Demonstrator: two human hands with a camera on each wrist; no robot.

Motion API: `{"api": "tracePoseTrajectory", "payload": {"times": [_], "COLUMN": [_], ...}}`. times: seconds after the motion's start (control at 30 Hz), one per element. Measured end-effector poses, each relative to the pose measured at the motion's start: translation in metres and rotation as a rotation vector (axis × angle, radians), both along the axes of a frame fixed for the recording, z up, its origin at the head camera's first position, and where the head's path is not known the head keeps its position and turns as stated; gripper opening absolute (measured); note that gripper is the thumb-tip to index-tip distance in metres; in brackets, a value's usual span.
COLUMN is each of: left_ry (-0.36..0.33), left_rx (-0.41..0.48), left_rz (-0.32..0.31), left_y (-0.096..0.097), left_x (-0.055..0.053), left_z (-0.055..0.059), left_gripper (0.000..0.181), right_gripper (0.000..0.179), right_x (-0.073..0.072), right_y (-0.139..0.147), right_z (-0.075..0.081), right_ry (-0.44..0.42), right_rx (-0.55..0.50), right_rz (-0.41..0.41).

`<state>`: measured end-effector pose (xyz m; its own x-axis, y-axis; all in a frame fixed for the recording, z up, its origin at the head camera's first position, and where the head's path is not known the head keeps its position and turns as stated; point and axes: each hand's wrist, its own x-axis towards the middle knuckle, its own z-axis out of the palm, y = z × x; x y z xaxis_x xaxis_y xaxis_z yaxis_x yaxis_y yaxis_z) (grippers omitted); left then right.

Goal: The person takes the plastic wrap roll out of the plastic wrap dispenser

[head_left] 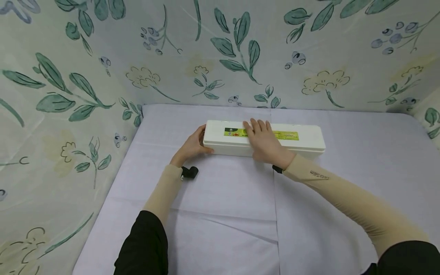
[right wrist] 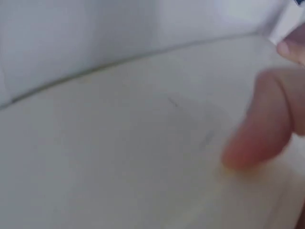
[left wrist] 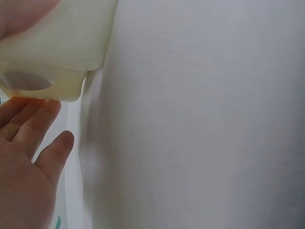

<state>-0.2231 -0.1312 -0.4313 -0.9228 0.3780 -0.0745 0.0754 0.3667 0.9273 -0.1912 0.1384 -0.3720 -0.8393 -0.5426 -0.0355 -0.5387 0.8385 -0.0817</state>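
A long white lidded box [head_left: 311,137] lies crosswise on the table, with a yellow-green label [head_left: 288,135] along its top. My left hand [head_left: 193,148] holds the box's left end, thumb at the front and fingers round the end. In the left wrist view, fingertips of that hand [left wrist: 28,162] touch the end, where a rounded cut-out shows. My right hand [head_left: 265,144] lies over the middle of the lid, fingers extended across the label and covering part of it. The right wrist view is blurred; a thumb [right wrist: 262,126] touches the white box there. What the box contains is hidden.
A white cloth [head_left: 227,191] with fold creases covers the table. Behind and to the left hangs a curtain [head_left: 192,42] printed with leaves and flowers, meeting the table's back edge just beyond the box. A black wrist camera [head_left: 190,172] sits beside the left wrist.
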Motion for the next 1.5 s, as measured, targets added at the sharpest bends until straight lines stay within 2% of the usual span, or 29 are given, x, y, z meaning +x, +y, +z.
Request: {"api": "tracePoseTrajectory", "payload": {"times": [0.3,0.5,0.77,0.9,1.0,1.03,1.07,1.23,1.27,1.5], "left_ry": [0.046,0.064,0.117,0.084,0.053,0.037,0.029,0.01,0.016,0.01], "left_rx": [-0.048,-0.078,-0.114,-0.132,-0.128,-0.128,-0.124,-0.119,-0.118,-0.108], "left_rz": [0.009,0.018,0.0,-0.006,-0.012,-0.019,-0.023,-0.024,-0.02,-0.014], "left_y": [0.0,0.0,0.001,-0.001,-0.003,-0.003,-0.003,-0.003,-0.004,-0.003], "left_x": [-0.001,-0.002,-0.007,-0.006,-0.004,-0.001,-0.001,-0.001,-0.004,-0.003], "left_z": [-0.003,-0.001,0.005,0.005,0.003,0.008,0.007,0.006,0.001,0.001], "left_gripper": [0.105,0.106,0.102,0.103,0.104,0.104,0.104,0.105,0.105,0.105], "right_gripper": [0.084,0.084,0.079,0.078,0.081,0.083,0.086,0.093,0.093,0.094], "right_x": [0.002,0.0,-0.013,-0.017,-0.016,-0.016,-0.016,-0.021,-0.022,-0.027], "right_y": [-0.002,-0.002,0.0,0.003,0.008,0.01,0.013,0.023,0.025,0.034], "right_z": [-0.005,-0.003,0.016,0.023,0.02,0.018,0.017,0.015,0.015,0.016], "right_ry": [0.046,0.036,-0.028,-0.067,-0.061,-0.056,-0.053,-0.105,-0.121,-0.203], "right_rx": [-0.03,-0.018,-0.032,-0.014,-0.018,-0.02,-0.026,-0.085,-0.097,-0.193], "right_rz": [0.008,0.011,0.017,0.052,0.094,0.106,0.117,0.151,0.154,0.152]}}
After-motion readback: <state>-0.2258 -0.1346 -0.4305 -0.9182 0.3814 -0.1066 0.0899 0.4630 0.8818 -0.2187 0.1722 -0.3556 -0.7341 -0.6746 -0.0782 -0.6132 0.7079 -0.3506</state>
